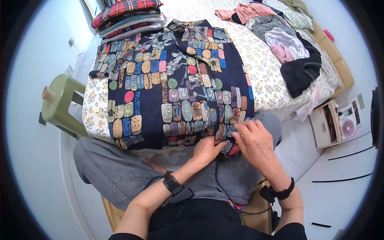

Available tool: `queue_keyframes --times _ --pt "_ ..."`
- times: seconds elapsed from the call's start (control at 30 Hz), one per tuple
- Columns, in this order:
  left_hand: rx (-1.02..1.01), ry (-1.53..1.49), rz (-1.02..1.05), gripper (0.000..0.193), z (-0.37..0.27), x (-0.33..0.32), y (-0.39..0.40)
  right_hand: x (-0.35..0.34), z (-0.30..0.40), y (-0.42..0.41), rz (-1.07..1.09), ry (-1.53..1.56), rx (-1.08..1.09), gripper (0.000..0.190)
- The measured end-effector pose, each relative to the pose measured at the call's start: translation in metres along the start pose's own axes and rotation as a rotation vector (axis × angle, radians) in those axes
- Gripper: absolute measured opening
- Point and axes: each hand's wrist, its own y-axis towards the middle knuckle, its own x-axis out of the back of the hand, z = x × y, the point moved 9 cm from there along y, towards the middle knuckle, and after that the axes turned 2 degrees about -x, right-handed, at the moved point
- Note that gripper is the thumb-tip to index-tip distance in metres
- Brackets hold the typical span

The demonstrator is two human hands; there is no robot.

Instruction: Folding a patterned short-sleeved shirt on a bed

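Note:
A dark navy shirt (pixel 153 111) with a multicoloured patchwork-like print lies spread on the bed, its collar (pixel 189 24) towards the far side. One sleeve (pixel 105 58) reaches out to the left. At the near hem, right of the middle, my left hand (pixel 207 151) pinches the fabric by the front edge. My right hand (pixel 256 144) is just to its right, over the shirt's near right corner, with thumb and fingers curved and apart. Whether cloth sits between those fingertips is hard to make out. The hem bunches slightly between both hands.
Folded clothes (pixel 130 19) are stacked at the bed's far left, a red plaid one on top. Loose garments (pixel 285 42) lie heaped on the floral bedsheet (pixel 264 78) at right. A green stool (pixel 61 102) with a cardboard tube stands left. A cable (pixel 220 183) hangs by my right wrist.

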Motion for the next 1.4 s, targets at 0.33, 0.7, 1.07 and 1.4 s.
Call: queue_keyframes --times 0.33,0.7,1.07,1.4 --pt "-0.151 0.025 0.239 0.027 -0.079 0.127 -0.058 0.004 -0.016 0.109 -0.002 0.253 -0.044 0.027" --pt "-0.076 -0.276 -0.13 0.03 -0.048 0.26 -0.042 -0.089 -0.045 0.224 -0.103 -0.032 0.018 0.061" --pt "0.269 0.245 -0.997 0.051 0.061 0.547 -0.008 -0.161 -0.065 0.228 -0.014 0.017 -0.039 0.062" --pt "-0.247 0.534 -1.091 0.033 -0.086 0.537 0.005 -0.151 -0.06 0.226 -0.05 0.066 -0.045 0.061"
